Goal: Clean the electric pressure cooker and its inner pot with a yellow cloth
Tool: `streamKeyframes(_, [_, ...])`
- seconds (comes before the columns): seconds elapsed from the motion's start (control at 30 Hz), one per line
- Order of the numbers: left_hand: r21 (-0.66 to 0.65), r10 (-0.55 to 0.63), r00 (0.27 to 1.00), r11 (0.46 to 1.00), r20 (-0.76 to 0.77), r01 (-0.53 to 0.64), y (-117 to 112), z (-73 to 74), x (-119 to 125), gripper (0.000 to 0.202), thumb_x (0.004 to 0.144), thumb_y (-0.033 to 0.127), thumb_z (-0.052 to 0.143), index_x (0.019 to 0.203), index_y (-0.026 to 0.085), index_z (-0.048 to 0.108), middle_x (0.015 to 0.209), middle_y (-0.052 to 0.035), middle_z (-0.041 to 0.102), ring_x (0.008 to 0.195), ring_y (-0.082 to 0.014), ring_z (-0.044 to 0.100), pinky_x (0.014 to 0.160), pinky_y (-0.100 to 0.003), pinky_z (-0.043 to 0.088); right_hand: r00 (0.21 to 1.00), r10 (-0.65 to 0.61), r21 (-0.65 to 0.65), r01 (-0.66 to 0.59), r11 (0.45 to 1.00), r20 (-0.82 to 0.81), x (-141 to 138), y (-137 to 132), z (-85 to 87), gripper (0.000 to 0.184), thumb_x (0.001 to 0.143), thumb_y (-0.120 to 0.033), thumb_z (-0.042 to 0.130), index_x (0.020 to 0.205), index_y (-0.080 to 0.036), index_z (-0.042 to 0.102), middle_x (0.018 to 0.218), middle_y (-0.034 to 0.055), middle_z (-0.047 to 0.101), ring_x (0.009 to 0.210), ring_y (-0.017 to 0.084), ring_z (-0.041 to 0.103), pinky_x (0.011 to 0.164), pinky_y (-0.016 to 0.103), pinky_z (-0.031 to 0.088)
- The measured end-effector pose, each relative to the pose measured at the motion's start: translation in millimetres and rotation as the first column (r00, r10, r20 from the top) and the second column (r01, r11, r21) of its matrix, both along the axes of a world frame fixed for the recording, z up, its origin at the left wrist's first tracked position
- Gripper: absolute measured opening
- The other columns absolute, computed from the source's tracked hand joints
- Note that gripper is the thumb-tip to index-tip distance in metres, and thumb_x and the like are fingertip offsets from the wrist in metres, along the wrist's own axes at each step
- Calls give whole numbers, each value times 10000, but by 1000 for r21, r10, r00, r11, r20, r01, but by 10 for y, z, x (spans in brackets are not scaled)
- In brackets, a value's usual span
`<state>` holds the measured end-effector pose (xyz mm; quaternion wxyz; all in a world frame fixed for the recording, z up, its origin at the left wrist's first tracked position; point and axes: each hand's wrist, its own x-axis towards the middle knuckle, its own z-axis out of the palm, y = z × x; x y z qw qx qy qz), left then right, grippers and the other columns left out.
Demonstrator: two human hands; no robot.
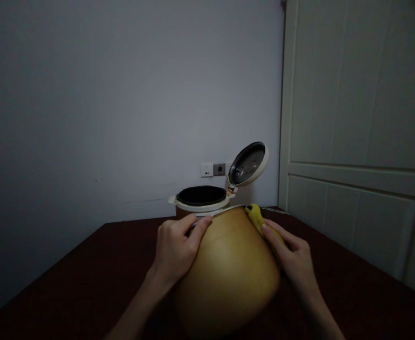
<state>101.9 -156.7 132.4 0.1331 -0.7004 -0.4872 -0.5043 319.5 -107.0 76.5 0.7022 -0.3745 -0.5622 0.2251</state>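
A golden inner pot [239, 269] is tilted in front of me, its outer side facing me and its rim pointing away. My left hand [179, 245] grips the pot's rim on the left, thumb on the outside. A yellow cloth [255, 216] is pinched in my right hand [289, 250] and lies against the pot's right side, near the rim. The pot's inside is hidden from me. Behind it stands a rice cooker [202, 206] with a white rim and dark interior, its lid [249, 165] raised to the right.
Everything rests over a dark red tabletop [129, 255]. Sockets [212, 169] are set in the pale wall [122, 94] behind the cooker. A light panelled door [356, 118] stands along the right side.
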Motion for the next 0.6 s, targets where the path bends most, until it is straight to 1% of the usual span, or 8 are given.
streamKeyframes(0.07, [-31,6,1000,1000,1,-6,29,-13,-5,452,855,414,486,482,161,450,434,50,380,417,-60,363,466,-203,257,995,-81,139,73,988,60,-105,-118,-2,213,741,-302,668,939,-259,732,1049,65,700,1026,275,621,938,463,464])
streamKeyframes(0.13, [-52,9,1000,999,-7,-9,58,-32,-1,430,858,404,478,501,163,466,446,44,407,428,-65,388,478,-205,266,970,-166,370,91,925,176,-266,-300,48,237,754,-210,654,970,-277,722,1072,58,690,1023,253,613,910,436,487])
streamKeyframes(0.2, [-59,-4,999,998,-36,2,80,-53,11,397,853,362,469,508,167,460,444,41,409,422,-69,382,473,-207,262,925,-231,555,27,831,302,-430,-467,124,289,749,-123,639,986,-270,717,1074,63,689,1005,244,609,849,411,518])
streamKeyframes(0.23, [-57,-20,998,998,-53,17,87,-62,19,378,847,333,463,507,169,448,440,42,400,417,-70,372,466,-206,256,900,-259,610,-9,792,350,-494,-525,163,309,745,-89,631,988,-260,716,1077,69,688,997,243,606,820,402,528])
streamKeyframes(0.3, [-36,-50,996,998,-68,48,96,-75,36,360,839,283,445,498,173,410,432,46,372,406,-67,349,448,-204,241,870,-275,652,-68,755,410,-556,-572,228,322,745,-53,617,989,-240,713,1087,81,684,990,240,600,785,392,537])
streamKeyframes(0.43, [63,-74,996,995,-41,77,93,-79,60,401,864,292,459,488,166,398,430,61,342,384,-47,340,437,-190,243,901,-181,589,-97,803,395,-409,-436,295,268,765,-100,631,971,-251,714,1052,70,687,972,218,598,795,377,528])
streamKeyframes(0.5, [118,-83,995,989,-48,89,88,-76,57,410,859,306,500,486,159,419,427,68,334,375,-37,342,438,-184,248,934,-164,525,-28,851,317,-270,-309,290,223,771,-149,644,947,-260,722,1031,59,690,957,213,611,812,377,520])
streamKeyframes(0.6, [175,-95,994,979,-58,104,89,-74,32,408,845,300,539,479,153,433,429,73,325,374,-30,344,443,-179,257,971,-157,359,83,930,182,-101,-108,233,163,770,-237,656,913,-244,734,1006,61,703,925,225,642,809,381,525])
